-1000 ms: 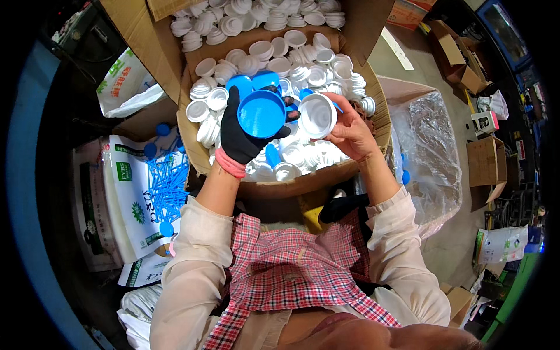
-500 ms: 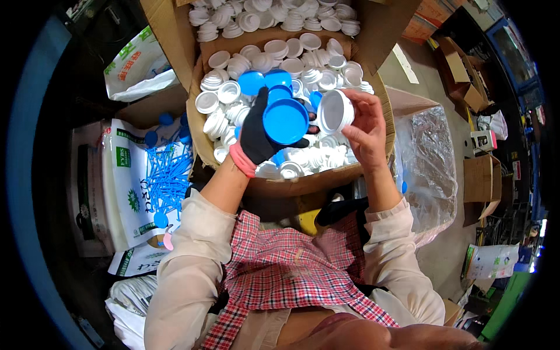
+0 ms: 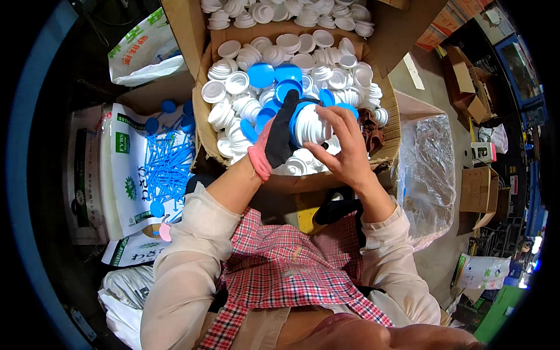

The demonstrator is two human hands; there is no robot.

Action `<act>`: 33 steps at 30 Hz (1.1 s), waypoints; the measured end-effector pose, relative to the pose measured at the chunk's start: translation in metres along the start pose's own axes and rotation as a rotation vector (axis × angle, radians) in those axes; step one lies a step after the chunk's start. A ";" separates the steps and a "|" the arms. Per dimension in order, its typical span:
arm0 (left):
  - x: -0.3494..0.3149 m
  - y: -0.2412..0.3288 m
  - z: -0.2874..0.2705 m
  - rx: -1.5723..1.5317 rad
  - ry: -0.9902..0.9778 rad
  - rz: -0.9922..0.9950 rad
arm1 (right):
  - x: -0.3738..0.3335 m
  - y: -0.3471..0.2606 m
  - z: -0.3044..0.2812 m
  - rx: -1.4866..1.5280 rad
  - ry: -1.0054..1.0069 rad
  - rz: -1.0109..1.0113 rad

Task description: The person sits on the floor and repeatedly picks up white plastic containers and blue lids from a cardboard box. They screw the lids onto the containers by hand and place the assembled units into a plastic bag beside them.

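My left hand (image 3: 279, 135), in a black glove with a pink cuff, grips a round blue plastic lid (image 3: 295, 123) from its left side, over a carton of lids. A ridged white plastic lid (image 3: 312, 125), or a short stack of them, sits against the blue lid's face. My bare right hand (image 3: 349, 146) curls its thumb and fingers around the white piece's right side. Loose blue lids (image 3: 261, 74) lie just beyond my left hand, on top of many white lids (image 3: 221, 69). Part of the held blue lid is hidden behind the white one.
The cardboard carton (image 3: 201, 111) has raised flaps. Thin blue plastic sticks (image 3: 169, 169) lie on a white printed bag (image 3: 125, 198) at left. A plastic-lined box (image 3: 429, 169) stands at right. A crumpled brown item (image 3: 371, 131) rests inside the carton's right edge.
My right hand has brought the white lid left against the blue lid. My left hand has turned the blue lid toward it. The brown item now shows in the carton.
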State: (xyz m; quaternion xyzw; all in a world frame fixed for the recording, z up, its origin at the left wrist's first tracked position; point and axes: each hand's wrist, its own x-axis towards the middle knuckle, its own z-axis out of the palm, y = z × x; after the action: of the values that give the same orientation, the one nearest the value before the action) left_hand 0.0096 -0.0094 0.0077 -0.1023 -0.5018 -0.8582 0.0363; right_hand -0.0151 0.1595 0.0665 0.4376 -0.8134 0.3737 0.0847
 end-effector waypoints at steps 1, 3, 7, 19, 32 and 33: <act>0.001 0.000 0.000 -0.137 0.039 -0.107 | 0.001 0.001 -0.002 -0.014 -0.006 -0.060; 0.000 0.004 0.000 -0.266 0.061 -0.196 | 0.005 0.003 -0.005 -0.042 -0.017 -0.179; -0.003 0.013 0.003 -0.160 -0.004 -0.083 | 0.004 0.000 -0.005 0.046 -0.082 -0.124; -0.001 0.007 0.009 -0.074 -0.010 0.030 | 0.001 0.004 -0.007 -0.037 0.015 -0.135; 0.002 0.015 0.008 -0.465 0.060 -0.338 | 0.002 -0.002 -0.005 -0.061 0.033 -0.134; 0.002 0.013 0.006 -0.523 0.043 -0.370 | 0.002 -0.003 -0.005 -0.058 0.037 -0.133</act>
State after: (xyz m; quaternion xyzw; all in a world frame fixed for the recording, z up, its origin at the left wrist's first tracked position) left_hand 0.0110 -0.0107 0.0225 0.0029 -0.2736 -0.9520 -0.1370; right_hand -0.0150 0.1610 0.0722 0.4812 -0.7913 0.3514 0.1370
